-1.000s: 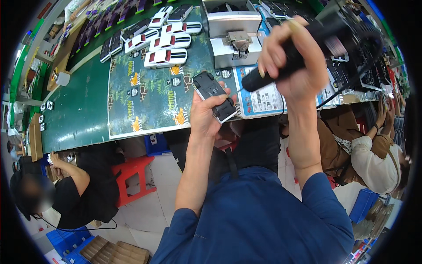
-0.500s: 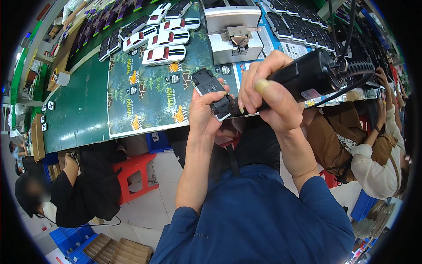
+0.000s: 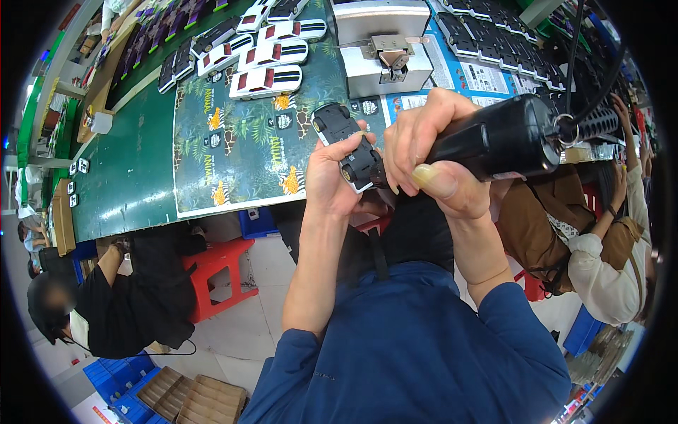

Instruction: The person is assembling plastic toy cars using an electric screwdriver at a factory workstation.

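While gripping, both hands raised together.

Head-worn fisheye, steeply down, close over workbench

screwdriver lowered onto toy car

One black toy car chassis, held underside up, centre. One black electric screwdriver, 2 o'clock of chassis. Four white toy car bodies with red windows, stacked in row, 11 o'clock. One grey metal fixture block, 12 o'clock. One red plastic stool, 7 o'clock. One green printed mat on bench.
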{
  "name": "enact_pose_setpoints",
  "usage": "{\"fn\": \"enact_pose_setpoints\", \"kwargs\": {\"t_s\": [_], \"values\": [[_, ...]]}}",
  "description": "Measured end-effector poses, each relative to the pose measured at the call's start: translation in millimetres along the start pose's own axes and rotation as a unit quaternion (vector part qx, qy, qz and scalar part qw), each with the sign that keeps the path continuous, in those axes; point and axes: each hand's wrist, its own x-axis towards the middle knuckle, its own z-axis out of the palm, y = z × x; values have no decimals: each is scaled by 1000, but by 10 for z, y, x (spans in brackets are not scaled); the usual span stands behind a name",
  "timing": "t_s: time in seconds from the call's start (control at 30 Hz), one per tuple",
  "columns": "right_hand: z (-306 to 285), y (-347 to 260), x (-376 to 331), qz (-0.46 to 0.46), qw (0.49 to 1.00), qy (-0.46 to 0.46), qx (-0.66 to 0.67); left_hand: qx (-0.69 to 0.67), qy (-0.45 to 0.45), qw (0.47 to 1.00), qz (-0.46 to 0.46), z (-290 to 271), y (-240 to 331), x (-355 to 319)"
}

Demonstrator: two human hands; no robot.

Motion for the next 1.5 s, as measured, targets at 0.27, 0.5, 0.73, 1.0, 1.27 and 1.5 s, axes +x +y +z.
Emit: {"fn": "enact_pose_setpoints", "kwargs": {"t_s": [0.27,0.5,0.73,1.0,1.27,1.5], "values": [[25,-21,-67,-15,1000,11,5,14,-33,999,8,34,3,-34],[-3,-136,-67,-64,996,-14,58,161,-83,980,79,286,192,-247],[-545,-322,-163,-114,992,39,-35,846,-140,279,433,100,1274,-124],[-1215,-238,-311,-98,975,169,-110,932,67,38,354,-780,2844,-928],[-1356,-145,-384,-108,930,282,-209,739,-121,323,578,-9,1137,-604],[-1227,-595,-558,-95,956,265,-80,621,-294,549,477,1299,-550,347]]}}
